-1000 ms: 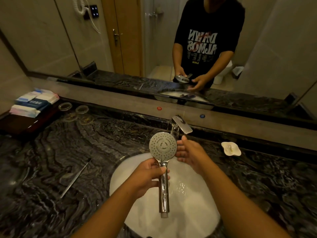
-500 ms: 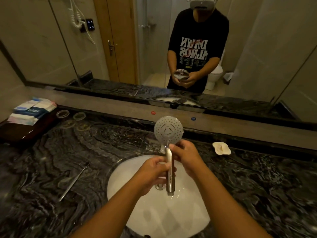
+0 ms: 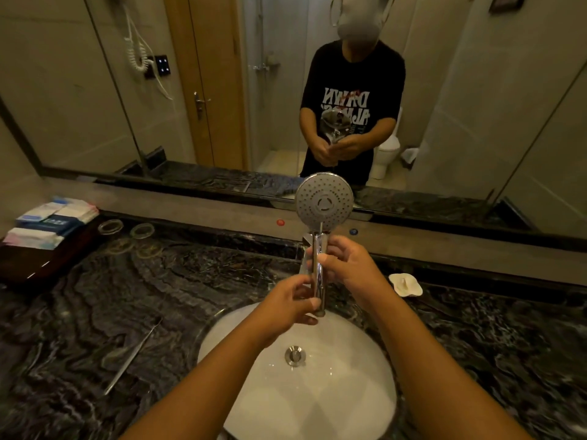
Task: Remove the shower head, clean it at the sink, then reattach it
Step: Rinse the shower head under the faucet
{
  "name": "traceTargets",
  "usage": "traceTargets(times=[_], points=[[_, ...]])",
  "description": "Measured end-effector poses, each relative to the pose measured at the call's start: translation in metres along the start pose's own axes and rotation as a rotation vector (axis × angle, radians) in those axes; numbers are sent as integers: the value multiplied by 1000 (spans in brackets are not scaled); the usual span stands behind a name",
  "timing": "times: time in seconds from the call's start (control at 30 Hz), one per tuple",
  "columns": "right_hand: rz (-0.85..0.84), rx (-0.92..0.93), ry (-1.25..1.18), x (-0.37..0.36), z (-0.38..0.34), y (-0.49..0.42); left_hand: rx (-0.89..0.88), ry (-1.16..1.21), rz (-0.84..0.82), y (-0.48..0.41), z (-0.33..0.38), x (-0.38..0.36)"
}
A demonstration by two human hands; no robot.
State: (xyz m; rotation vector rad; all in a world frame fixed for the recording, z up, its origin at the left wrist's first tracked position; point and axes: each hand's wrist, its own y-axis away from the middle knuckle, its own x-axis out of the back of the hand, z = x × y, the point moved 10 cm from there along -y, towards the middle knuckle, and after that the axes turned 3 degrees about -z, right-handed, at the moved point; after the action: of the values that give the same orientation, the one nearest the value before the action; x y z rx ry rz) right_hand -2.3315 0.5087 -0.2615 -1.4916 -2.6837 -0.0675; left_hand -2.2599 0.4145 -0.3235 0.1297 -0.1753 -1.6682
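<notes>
Chrome shower head (image 3: 324,201) between both hands (image 3: 347,270).

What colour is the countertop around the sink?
The countertop is black with wavy pale veins; head view.

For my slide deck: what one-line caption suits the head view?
Over the white sink, the left hand and right hand hold a chrome shower head upright by its handle.
</notes>
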Motion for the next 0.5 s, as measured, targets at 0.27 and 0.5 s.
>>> traceTargets(times=[0.27,0.5], points=[[57,142,45,17,-51,7,-143,-162,-38,-10,57,-1],[83,133,129,18,-49,16,-97,-250,-76,-10,53,-14]])
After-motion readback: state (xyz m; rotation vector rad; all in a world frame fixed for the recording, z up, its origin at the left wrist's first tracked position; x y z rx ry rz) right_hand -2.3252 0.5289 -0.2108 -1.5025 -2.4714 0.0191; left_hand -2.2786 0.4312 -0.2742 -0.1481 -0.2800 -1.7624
